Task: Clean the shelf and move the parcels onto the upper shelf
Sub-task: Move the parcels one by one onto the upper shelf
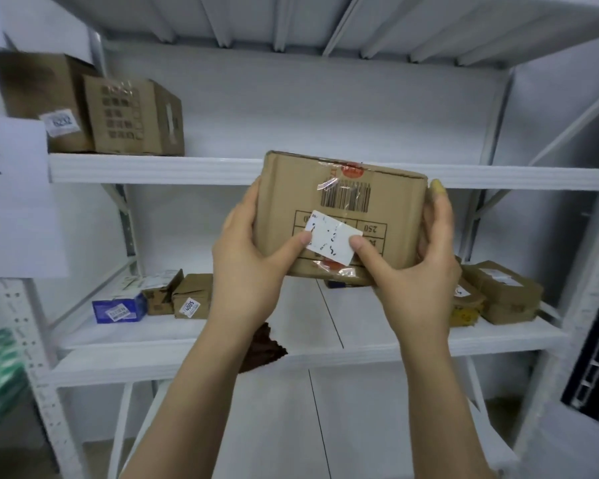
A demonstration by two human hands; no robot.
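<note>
Gripping a creased, taped brown cardboard parcel [343, 202], the left hand [246, 257] and right hand [419, 267] curl fingers round its sides, thumbs on its face, in front of the white metal upper shelf [153, 167]. A dark brown cloth [263, 347] lies on the smooth white lower shelf [395, 350].

Soft, even white light filled the shelves [153, 169]; shadows were faint. Wide-angle bending curved the edges. Blur smeared the far-left boxes [35, 88]; tape [329, 183] on the near box [395, 216] glinted.
</note>
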